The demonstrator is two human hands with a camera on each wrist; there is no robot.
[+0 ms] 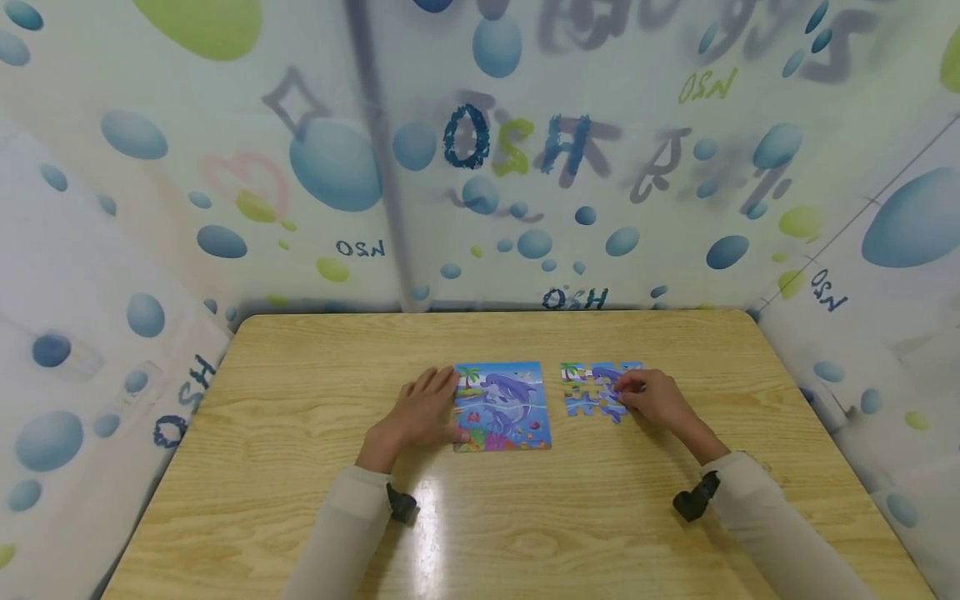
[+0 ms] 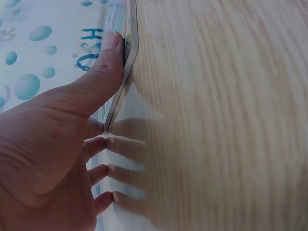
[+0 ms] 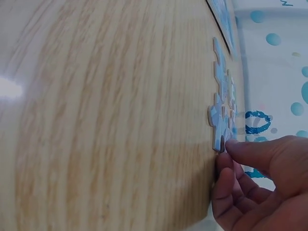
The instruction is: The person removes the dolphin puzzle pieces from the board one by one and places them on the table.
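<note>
A square dolphin picture board [image 1: 502, 408] lies on the wooden table. My left hand [image 1: 420, 412] is spread along its left side, fingers extended. In the left wrist view the thumb [image 2: 111, 53] lies over the board's edge, and the other fingertips reach the tabletop. To the right of the board is a partly joined jigsaw puzzle [image 1: 577, 404] with a palm tree and dolphin, gaps showing among its pieces. My right hand [image 1: 654, 397] is at the puzzle's right side, where its thumb and index finger pinch a puzzle piece [image 3: 223, 144], mostly covered by the fingertips.
The wooden table [image 1: 300, 500] reaches back to a wall sheet [image 1: 480, 275] printed with blue and green drops. More printed sheet rises on the left and right. Each wrist carries a small black camera [image 1: 402, 505] at the sleeve cuff.
</note>
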